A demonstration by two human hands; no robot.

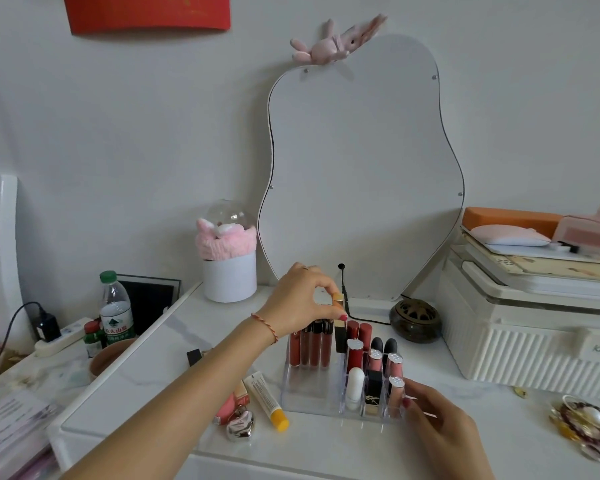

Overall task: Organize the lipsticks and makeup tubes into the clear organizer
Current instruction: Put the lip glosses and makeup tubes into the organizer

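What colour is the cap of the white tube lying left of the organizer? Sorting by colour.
Yellow-orange cap, clearest in the head view.

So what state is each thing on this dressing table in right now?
Left hand: pinches the gold-and-black lipstick.
Gold-and-black lipstick: upright, at the organizer's back row.
Right hand: touches the clear plastic organizer's front corner.
Clear plastic organizer: partly filled.
White tube with yellow cap: lying outside, capped.
Clear water bottle: upright, capped.
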